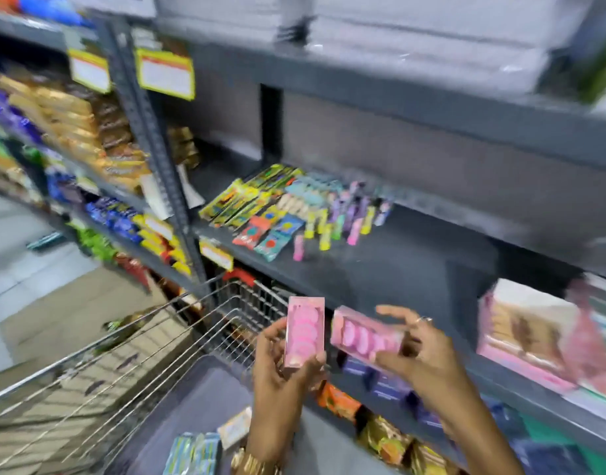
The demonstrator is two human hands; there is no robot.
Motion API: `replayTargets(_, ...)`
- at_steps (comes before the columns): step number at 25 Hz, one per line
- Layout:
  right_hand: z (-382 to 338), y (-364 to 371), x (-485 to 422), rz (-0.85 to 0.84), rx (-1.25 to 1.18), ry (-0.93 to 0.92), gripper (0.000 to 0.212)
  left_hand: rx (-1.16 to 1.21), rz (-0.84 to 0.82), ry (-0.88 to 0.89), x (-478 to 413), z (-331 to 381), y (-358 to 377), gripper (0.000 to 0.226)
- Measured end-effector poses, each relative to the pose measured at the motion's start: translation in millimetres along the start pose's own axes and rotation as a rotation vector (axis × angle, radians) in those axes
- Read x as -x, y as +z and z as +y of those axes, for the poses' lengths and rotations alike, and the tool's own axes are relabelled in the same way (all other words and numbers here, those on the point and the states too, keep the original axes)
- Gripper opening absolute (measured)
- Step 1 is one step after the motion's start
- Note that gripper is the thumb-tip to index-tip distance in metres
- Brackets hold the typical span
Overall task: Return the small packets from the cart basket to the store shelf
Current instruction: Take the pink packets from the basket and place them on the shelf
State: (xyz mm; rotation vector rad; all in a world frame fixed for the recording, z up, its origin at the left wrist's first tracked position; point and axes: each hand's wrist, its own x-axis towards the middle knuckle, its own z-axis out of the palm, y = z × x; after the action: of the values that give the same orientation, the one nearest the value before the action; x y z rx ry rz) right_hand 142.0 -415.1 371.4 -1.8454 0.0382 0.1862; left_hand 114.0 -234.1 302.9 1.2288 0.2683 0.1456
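Observation:
My left hand (281, 368) grips a small pink packet (304, 332) with round pink pieces, held upright above the cart basket (178, 337). My right hand (421, 354) holds a second pink packet (365, 335), tilted sideways, just in front of the dark shelf (397, 269). Both packets hover near the shelf's front edge, not touching it. More small packets (195, 452) lie at the bottom of the basket, beside a pale one (234, 430). The frame is motion-blurred.
Several colourful small packets and tubes (294, 214) lie in rows on the shelf's left part. A pink boxed product (534, 334) stands at the shelf's right. Snack packets (72, 125) fill the shelving unit on the left. More snacks (390, 437) sit on the shelf below.

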Motion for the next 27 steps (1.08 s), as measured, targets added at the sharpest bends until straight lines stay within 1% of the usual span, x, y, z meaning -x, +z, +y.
replayTargets(2, -8.4, -66.5, 17.6, 0.216, -0.074, -0.057, 0.05, -0.001, -0.177, -0.007, 8.9, 4.6, 48.7, 0.062)
replayTargets(4, -7.2, -108.6, 18.0, 0.397, -0.221, -0.079, 0.033, 0.007, -0.327, 0.001, 15.7, 5.2, 90.9, 0.066)
replayTargets(5, -2.1, -125.7, 13.7, 0.461, -0.251, -0.08, 0.025, 0.01, -0.392, -0.004, 20.0, 3.6, 112.9, 0.068)
replayTargets(7, 10.6, -157.7, 0.5, 0.552, -0.157, -0.057, 0.019, -0.005, -0.476, -0.043, 27.2, -5.6, 157.7, 0.07)
replayTargets(8, 17.9, -171.3, -9.1, 0.59, -0.089, -0.034, 0.017, -0.01, -0.493, -0.061, 28.6, -11.9, 178.4, 0.067)
replayTargets(9, 24.8, -183.2, -18.4, 0.617, -0.007, -0.006, 0.018, -0.011, -0.504, -0.074, 28.5, -19.2, 197.0, 0.063)
replayTargets(10, 31.8, -193.0, -27.4, 0.632, 0.091, 0.022, 0.024, -0.014, -0.522, -0.085, 27.3, -26.2, 214.2, 0.057)
replayTargets(12, 45.0, -205.6, -43.2, 0.612, 0.33, 0.085, 0.036, -0.056, -0.55, -0.097, 20.3, -39.1, 241.2, 0.048)
replayTargets(14, 54.2, -208.2, -51.4, 0.529, 0.532, 0.152, 0.037, -0.146, -0.567, -0.106, 9.3, -49.4, 257.1, 0.051)
replayTargets(16, 59.6, -206.4, -52.4, 0.455, 0.713, 0.217, 0.036, -0.303, -0.587, -0.075, -1.7, -55.9, 268.1, 0.055)
replayTargets(18, 58.9, -201.1, -50.7, 0.46, 0.93, 0.257, 0.035, -0.539, -0.622, -0.009, -9.3, -57.1, 274.5, 0.055)
replayTargets(20, 60.1, -195.8, -45.6, 0.433, 1.156, 0.208, 0.035, -0.876, -0.604, 0.112, -15.9, -56.2, 278.2, 0.06)
replayTargets(22, 67.4, -193.0, -38.5, 0.364, 1.221, 0.196, 0.034, -1.178, -0.585, 0.267, -16.0, -52.4, 280.3, 0.071)
replayTargets(23, 72.9, -192.3, -34.4, 0.322, 1.238, 0.182, 0.035, -1.264, -0.612, 0.361, -13.4, -52.0, 282.0, 0.074)
replayTargets(25, 81.3, -191.1, -25.8, 0.265, 1.243, 0.132, 0.045, -1.291, -0.728, 0.507, -5.8, -54.5, 286.5, 0.075)
replayTargets(26, 83.1, -190.4, -22.5, 0.25, 1.245, 0.113, 0.05, -1.269, -0.767, 0.531, -3.9, -55.9, 288.0, 0.072)
replayTargets(27, 83.6, -189.3, -20.3, 0.244, 1.243, 0.098, 0.051, -1.262, -0.767, 0.533, -4.5, -56.7, 289.1, 0.069)
